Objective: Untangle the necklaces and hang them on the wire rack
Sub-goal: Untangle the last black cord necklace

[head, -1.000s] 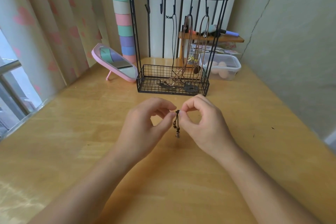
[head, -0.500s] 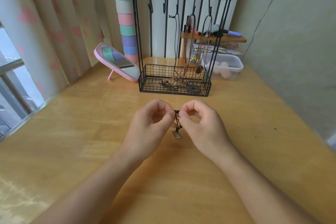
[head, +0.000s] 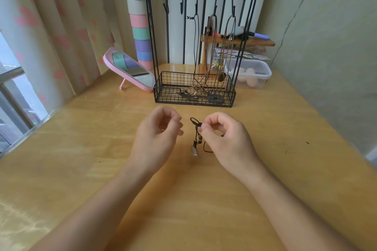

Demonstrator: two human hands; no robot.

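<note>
A dark cord necklace (head: 196,136) with small beads and a metal pendant hangs from my right hand (head: 226,140), pinched between thumb and forefinger above the wooden table (head: 265,169). A small loop of cord sticks up left of the pinch. My left hand (head: 158,136) is just left of the necklace, apart from it, fingers curled with nothing in them. The black wire rack (head: 195,51) stands behind the hands. Three necklaces hang from its hooks: a thin black one (head: 195,47) and two brown cords (head: 212,47), their ends lying in the rack's basket.
A pink-framed mirror (head: 130,69) leans left of the rack. A clear lidded box (head: 251,74) sits right of it, below a small wooden shelf (head: 238,40) with pens. Curtains and a window run along the left, a wall along the right.
My left hand has let go of the necklace and moved a little left. The necklace now hangs from my right hand alone, with a loop of cord showing.
</note>
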